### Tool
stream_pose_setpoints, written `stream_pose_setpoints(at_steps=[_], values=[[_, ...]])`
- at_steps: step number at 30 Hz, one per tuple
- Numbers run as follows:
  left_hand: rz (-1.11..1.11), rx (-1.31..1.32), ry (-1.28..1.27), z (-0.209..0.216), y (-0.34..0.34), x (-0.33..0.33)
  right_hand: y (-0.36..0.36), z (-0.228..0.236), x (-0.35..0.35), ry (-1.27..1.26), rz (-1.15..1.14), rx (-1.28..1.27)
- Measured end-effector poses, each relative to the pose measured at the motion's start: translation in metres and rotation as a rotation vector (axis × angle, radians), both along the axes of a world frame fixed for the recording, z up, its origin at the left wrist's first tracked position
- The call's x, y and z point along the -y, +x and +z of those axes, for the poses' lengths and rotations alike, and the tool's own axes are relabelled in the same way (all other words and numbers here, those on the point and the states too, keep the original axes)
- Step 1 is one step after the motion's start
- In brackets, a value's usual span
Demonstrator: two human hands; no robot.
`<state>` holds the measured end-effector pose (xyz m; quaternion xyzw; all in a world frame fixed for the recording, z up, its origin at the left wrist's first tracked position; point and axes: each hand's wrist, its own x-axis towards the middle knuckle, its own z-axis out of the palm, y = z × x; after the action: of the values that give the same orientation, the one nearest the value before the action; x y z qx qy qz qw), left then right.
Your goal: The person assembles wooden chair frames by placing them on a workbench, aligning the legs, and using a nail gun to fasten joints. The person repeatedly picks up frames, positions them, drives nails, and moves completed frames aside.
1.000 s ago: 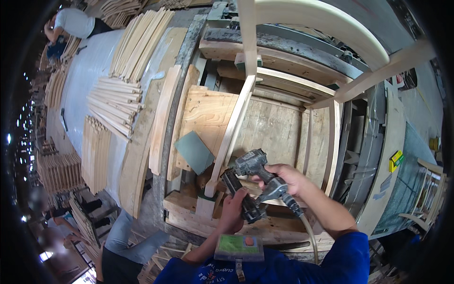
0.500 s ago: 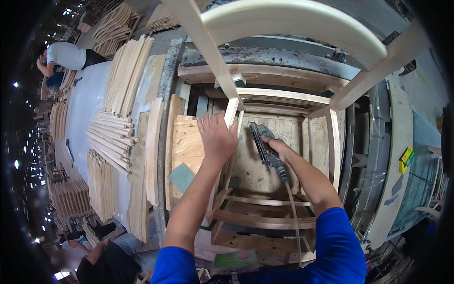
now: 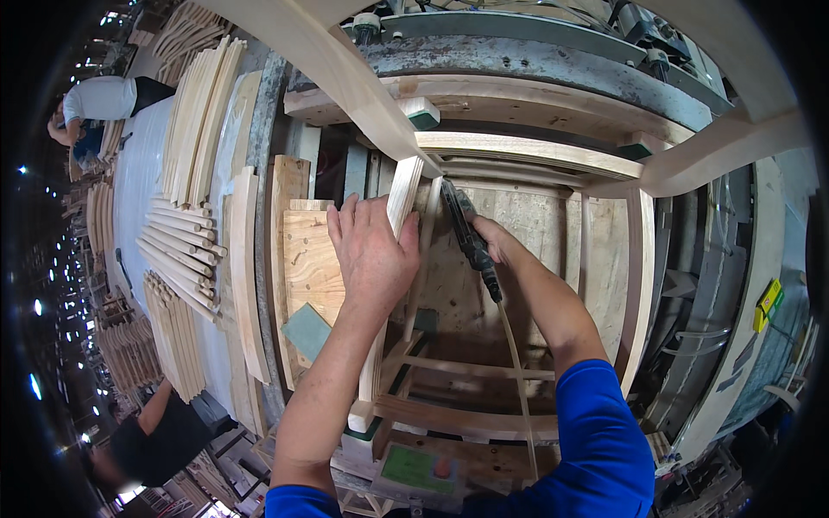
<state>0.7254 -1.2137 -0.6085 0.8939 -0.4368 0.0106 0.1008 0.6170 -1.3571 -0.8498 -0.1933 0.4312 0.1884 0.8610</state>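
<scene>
A pale wooden chair frame (image 3: 528,154) lies over a wooden jig, its back post (image 3: 345,86) rising toward the upper left. My left hand (image 3: 371,255) straddles the frame's left side rail (image 3: 403,197), thumb on the inner side and fingers on the outer side. In my right hand (image 3: 494,240) is a dark air nail gun (image 3: 466,231), held inside the frame. The gun's nose reaches the inner far-left corner, where rail and post meet; whether it touches the wood I cannot tell. A thin air hose (image 3: 518,371) trails from its handle toward me.
Plywood (image 3: 313,259) with a green pad (image 3: 306,332) lies left of the frame. Stacked wooden slats (image 3: 200,129) cover a table further left, with people beyond. A metal beam (image 3: 518,65) crosses behind. A yellow-green box (image 3: 767,304) sits at right.
My right hand has brought the nail gun away from me and left, from mid-frame to the far-left corner. My left hand stays on the side rail. The view has shifted closer to the frame.
</scene>
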Motion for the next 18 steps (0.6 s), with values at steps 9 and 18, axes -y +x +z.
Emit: stream_pose_setpoints(at_steps=[9,18], values=[[-0.016,0.005,-0.019,0.001,-0.001,0.0,-0.007,-0.035,-0.027,0.109,-0.067,0.127],[0.003,-0.017,0.0,0.001,-0.001,-0.005,-0.108,-0.017,-0.039,0.525,-0.837,0.043]])
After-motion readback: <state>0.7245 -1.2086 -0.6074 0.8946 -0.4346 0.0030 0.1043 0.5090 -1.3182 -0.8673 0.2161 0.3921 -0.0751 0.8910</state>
